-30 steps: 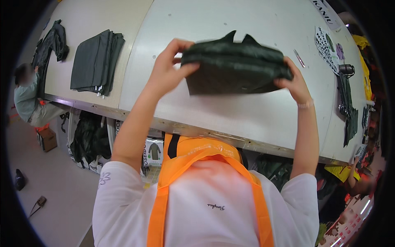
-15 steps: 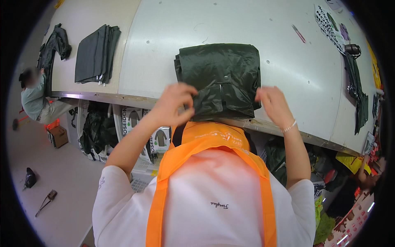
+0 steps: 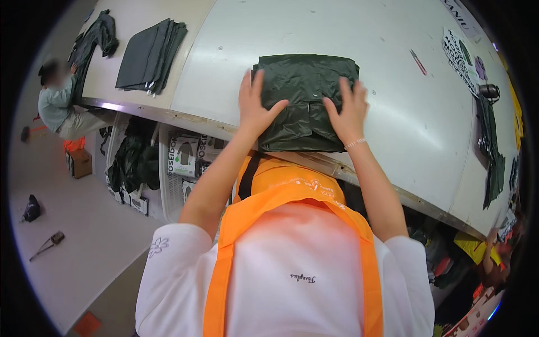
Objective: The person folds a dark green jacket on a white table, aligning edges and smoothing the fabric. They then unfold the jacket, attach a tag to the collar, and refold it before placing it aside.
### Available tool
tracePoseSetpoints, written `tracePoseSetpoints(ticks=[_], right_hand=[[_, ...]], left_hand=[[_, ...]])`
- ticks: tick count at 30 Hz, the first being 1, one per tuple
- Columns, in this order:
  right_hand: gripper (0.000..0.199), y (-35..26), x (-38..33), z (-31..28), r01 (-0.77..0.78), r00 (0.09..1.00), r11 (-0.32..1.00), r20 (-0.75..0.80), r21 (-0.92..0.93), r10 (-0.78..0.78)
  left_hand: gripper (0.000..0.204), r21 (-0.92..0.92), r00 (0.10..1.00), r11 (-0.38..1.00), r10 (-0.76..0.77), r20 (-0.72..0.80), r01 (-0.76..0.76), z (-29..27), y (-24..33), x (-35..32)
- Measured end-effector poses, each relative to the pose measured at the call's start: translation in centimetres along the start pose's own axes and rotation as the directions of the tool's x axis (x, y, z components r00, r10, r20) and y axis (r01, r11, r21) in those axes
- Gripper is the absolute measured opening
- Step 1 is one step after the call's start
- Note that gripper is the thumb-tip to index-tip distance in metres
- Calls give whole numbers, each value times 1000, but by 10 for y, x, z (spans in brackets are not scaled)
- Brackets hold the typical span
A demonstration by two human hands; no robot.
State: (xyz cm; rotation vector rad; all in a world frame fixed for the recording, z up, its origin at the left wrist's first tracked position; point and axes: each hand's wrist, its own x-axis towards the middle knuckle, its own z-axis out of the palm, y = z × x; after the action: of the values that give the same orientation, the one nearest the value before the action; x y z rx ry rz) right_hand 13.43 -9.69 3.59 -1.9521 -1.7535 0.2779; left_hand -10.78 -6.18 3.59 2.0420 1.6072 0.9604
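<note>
While the pale worktop [image 3: 404,129] spreads across the view, a glossy dark-green folded garment [image 3: 306,123] lies at its near edge. Well to the left sits a stack of dark folded garments [image 3: 146,59]. The left hand [image 3: 259,112] and right hand [image 3: 349,115] overlap the glossy garment's two sides, fingers spread wide and gripping nothing; whether they touch the fabric, I cannot tell. A slim red-and-silver tool [image 3: 418,62] lies farther right.

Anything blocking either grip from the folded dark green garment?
Nothing visible. The left grip and right grip are open at opposite sides of the folded dark green garment, thumbs over it; can't tell how firmly they touch. The slim red tool lies apart, farther right on the table.
</note>
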Motion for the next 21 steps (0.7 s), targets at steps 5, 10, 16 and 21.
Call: tracePoseSetpoints(ticks=[5,10,16,21], right_hand=[[96,12,-39,1,-379,918,904,200,195,342],[100,0,-66,-17,-386,874,914,367,127,318],[113,-7,-91,-18,-247,955,871,257,426,145],[112,-35,-81,-7,-291,928,901,323,323,184]], left_hand=[[104,-94,678,675,-705,210,731,1,-7,-60],[69,-272,689,644,-584,429,715,-6,-16,-110],[77,-310,550,460,-612,569,832,-44,15,-133],[85,-272,708,672,-541,454,688,-50,1,-103]])
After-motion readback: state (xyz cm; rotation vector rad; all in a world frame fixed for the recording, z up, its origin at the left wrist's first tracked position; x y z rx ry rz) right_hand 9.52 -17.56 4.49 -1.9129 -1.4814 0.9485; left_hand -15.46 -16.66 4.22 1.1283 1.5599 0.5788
